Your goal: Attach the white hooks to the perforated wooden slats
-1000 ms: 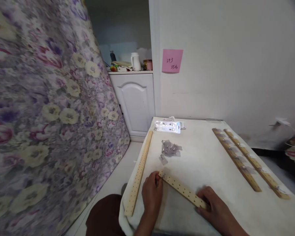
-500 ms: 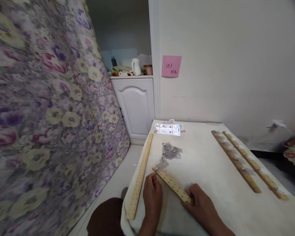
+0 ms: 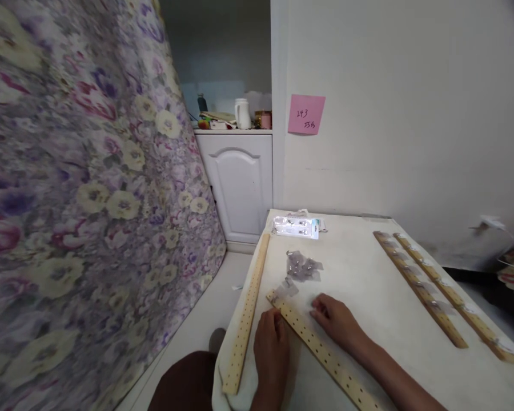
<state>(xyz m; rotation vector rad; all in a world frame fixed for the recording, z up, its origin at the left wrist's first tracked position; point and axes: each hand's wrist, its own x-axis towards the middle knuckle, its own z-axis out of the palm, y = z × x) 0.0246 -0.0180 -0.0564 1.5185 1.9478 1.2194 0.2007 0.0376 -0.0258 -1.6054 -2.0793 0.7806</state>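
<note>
A pale wooden strip with rows of holes (image 3: 312, 342) lies slanted across the near part of the cloth-covered table. My left hand (image 3: 272, 348) has its fingers closed at the strip's left edge, close to its far end. At that end sits a small clear plastic piece with a metal clip (image 3: 286, 287). Off the strip to the right, my right hand (image 3: 338, 322) hovers with loosely curled fingers, thumb apart, nothing visible in them. A pile of similar clear pieces with metal clips (image 3: 302, 266) lies just beyond it.
Another holed strip (image 3: 248, 311) runs along the table's left edge. Two strips bearing clear pieces, one (image 3: 420, 288) beside the other (image 3: 458, 299), lie at the right. Clear packaging (image 3: 295, 227) rests at the back. A floral curtain (image 3: 98, 205) hangs left.
My right hand has let go of the strip's near end and moved up and left towards the pile. More of the strip now shows; my left hand stays by its far end.
</note>
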